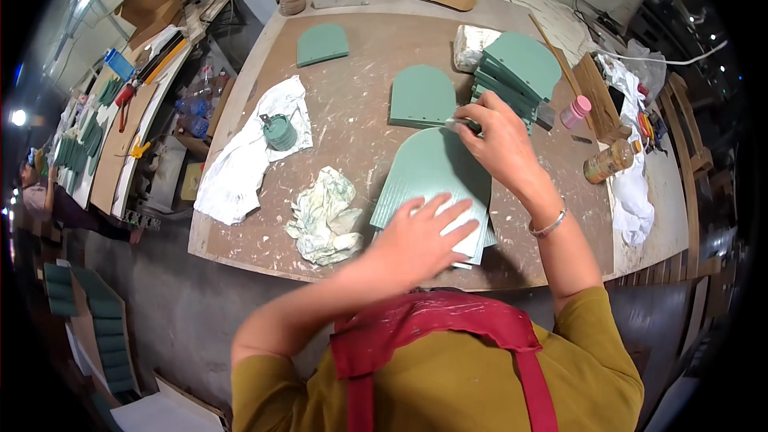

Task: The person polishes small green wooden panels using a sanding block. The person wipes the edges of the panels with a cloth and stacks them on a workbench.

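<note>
Pinching scraper (458, 122), fingers (480, 116) closed.

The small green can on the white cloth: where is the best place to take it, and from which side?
Probably from above, closing fingers around the round wall of the small green can. It stands upright on the white cloth with free space all around it. A stick-like tool seems to lean out at its upper left rim, so come slightly from the right.

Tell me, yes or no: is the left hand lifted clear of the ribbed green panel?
No: the left hand lies flat, palm down, on the ribbed green panel, pressing on its near end at the table's front edge.
</note>
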A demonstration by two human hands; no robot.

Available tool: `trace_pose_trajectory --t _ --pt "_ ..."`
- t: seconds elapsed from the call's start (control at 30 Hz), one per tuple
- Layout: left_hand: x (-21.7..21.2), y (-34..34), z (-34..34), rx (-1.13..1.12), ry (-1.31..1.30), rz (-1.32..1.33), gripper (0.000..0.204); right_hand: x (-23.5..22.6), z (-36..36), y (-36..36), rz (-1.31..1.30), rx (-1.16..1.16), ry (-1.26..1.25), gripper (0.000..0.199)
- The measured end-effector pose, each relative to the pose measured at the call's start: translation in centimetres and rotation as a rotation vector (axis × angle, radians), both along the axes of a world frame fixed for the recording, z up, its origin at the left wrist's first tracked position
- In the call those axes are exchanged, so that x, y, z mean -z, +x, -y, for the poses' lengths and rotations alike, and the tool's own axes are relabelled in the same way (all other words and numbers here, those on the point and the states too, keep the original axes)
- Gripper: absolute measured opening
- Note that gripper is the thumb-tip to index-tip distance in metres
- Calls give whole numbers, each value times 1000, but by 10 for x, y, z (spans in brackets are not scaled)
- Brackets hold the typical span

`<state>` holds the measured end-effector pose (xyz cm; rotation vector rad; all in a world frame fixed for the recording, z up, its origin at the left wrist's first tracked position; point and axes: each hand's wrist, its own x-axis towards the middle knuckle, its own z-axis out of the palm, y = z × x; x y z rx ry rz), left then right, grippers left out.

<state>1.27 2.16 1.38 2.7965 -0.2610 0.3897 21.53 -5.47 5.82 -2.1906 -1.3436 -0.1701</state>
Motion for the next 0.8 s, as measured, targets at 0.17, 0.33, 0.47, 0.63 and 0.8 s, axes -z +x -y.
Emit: trace_pose_trajectory --t 0.17,0.33,0.47,0.63,0.8 --pt "-16 18 -59 160 232 -44 52 -11 -3 -24 -10 68 23 18" --pt "-4 20 -50 181 149 -12 49 -4 -38 -49 106 14 -1 12" --pt "-1 22 -49 201 188 -108 45 12 -55 -59 97 42 -127 15" --pt "13 23 -44 160 183 58 54 12 -33 -43 107 381 -75 10" --pt "7 27 -46 260 299 -58 25 10 -62 -64 86 320 -74 13"
